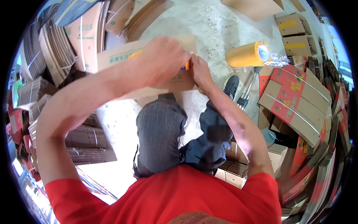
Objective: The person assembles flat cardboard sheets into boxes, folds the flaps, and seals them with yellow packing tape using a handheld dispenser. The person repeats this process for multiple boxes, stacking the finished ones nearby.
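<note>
A brown cardboard box (115, 61) with green print is in front of my knees. Across its top my left hand (164, 59) reaches with curled fingers, closed; what they hold is hidden behind the hand. A short yellow strip (135, 54) shows on the cardboard to the left of that hand. Between both hands peeks a small orange and blue piece (185, 66), mostly covered, its kind unclear. My right hand (201, 72) is closed on the box's right end, thumb and fingers gripping the edge, close beside the left hand.
On the right lies a yellow cylinder (242, 55), apparently stacked tape rolls, with clear film at one end. Near my shoe (232, 85) is a metal rod-like tool (246, 93). Strapped flat red and brown cartons (291, 93) are piled right; bundled cardboard (84, 37) stands left.
</note>
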Demonstrator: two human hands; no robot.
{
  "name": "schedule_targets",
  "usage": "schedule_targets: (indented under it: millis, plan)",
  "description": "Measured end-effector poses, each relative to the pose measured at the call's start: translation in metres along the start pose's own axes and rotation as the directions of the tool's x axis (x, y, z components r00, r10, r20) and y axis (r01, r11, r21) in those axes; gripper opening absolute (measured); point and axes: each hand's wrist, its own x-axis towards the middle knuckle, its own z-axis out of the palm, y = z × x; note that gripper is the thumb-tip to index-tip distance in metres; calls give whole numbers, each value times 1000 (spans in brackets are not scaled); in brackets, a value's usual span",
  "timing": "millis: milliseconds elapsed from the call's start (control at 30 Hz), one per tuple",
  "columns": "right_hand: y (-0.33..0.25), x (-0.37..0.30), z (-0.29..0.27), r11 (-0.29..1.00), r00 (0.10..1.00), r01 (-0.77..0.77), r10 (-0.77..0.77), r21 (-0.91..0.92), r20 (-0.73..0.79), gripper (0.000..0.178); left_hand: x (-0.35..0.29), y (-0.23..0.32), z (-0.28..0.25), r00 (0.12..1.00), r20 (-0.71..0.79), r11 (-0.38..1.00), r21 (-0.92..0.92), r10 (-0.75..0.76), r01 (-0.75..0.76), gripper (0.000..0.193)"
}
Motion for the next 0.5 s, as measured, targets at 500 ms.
schedule_targets:
  millis: [500]
  plan:
    - [-16, -12, -2, 976, 996, 29, -46, -215, -72, 68, -58, -45, 0, 987, 96, 985, 101, 128, -138, 23]
